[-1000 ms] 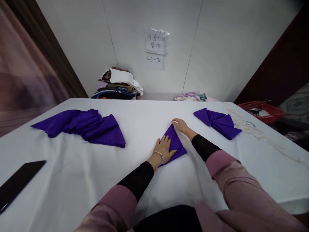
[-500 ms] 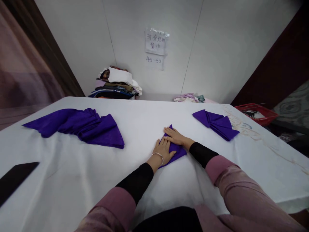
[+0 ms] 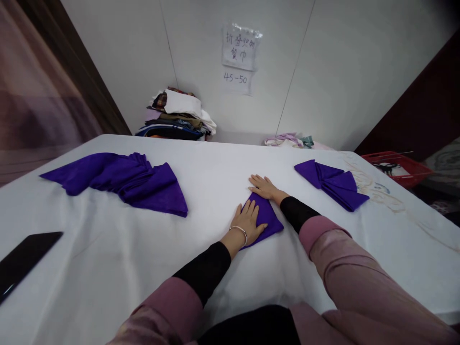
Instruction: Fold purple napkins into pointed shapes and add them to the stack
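Observation:
A purple napkin [image 3: 266, 214], folded to a roughly triangular shape, lies flat on the white tablecloth [image 3: 215, 182] in front of me. My left hand [image 3: 247, 221] rests open on its left side, fingers spread, a bracelet at the wrist. At the napkin's far corner my right hand [image 3: 263, 186] is laid flat with fingers stretched out, covering the tip. To the right sits another purple napkin [image 3: 334, 183], folded into pleated, fan-like sections. A loose heap of purple cloth [image 3: 125, 182] lies rumpled at the left.
A dark flat object [image 3: 27, 258] lies at the table's left edge. Behind the table are a stack of folded clothes [image 3: 179, 115] and some crumpled cloths [image 3: 287, 140]. A red basket [image 3: 402, 167] stands beyond the right edge. Handwritten paper signs [image 3: 239, 57] hang on the wall.
My right hand has slid away from my left fingers to the napkin's far corner, uncovering more of the purple fabric. My left hand stays on the napkin. The view has shifted slightly.

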Demonstrator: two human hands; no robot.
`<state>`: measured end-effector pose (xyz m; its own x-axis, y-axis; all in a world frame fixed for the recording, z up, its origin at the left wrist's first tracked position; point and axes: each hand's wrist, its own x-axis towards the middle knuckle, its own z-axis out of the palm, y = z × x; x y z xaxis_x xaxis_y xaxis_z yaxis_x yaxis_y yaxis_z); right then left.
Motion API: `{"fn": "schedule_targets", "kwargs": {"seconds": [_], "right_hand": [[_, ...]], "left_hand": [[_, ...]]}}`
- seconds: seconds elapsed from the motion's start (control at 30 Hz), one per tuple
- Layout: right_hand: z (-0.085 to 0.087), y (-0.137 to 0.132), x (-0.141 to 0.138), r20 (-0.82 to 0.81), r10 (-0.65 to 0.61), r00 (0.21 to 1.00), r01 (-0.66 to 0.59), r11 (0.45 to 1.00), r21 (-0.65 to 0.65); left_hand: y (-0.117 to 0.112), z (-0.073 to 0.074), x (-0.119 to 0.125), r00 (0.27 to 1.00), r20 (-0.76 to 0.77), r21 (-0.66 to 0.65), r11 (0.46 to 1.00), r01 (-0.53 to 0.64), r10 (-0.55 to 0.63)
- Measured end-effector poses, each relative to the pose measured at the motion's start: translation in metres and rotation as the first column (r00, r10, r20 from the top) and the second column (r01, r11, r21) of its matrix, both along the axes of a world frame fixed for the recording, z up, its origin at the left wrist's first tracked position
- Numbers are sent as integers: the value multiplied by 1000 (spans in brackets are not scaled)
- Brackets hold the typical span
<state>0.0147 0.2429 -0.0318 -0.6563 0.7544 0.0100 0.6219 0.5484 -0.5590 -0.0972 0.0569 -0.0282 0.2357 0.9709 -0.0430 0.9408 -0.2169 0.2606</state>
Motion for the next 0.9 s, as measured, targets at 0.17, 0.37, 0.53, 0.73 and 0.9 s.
{"fn": "schedule_targets", "kwargs": {"seconds": [0.17,0.37,0.53,0.73,0.9], "right_hand": [[21,23,17,-251,-260,932,221,960,-174],[35,4,51,-324,-456,829,328,865,-379],[29,-13,43,-283,-400,872,257,865,-430],[19,-3,23,-268,-361,893,229,879,-419],[12,3,20,-250,-349,903,245,897,-367]], "left_hand": [[-2,2,0,1000,5,6,1000,3,-3],[-1,2,0,1000,25,-10,1000,-2,2],[0,4,-1,1000,29,-20,1000,0,0],[-1,2,0,1000,31,-4,1000,-2,2],[-4,-5,2,999,33,24,999,-35,34]]}}
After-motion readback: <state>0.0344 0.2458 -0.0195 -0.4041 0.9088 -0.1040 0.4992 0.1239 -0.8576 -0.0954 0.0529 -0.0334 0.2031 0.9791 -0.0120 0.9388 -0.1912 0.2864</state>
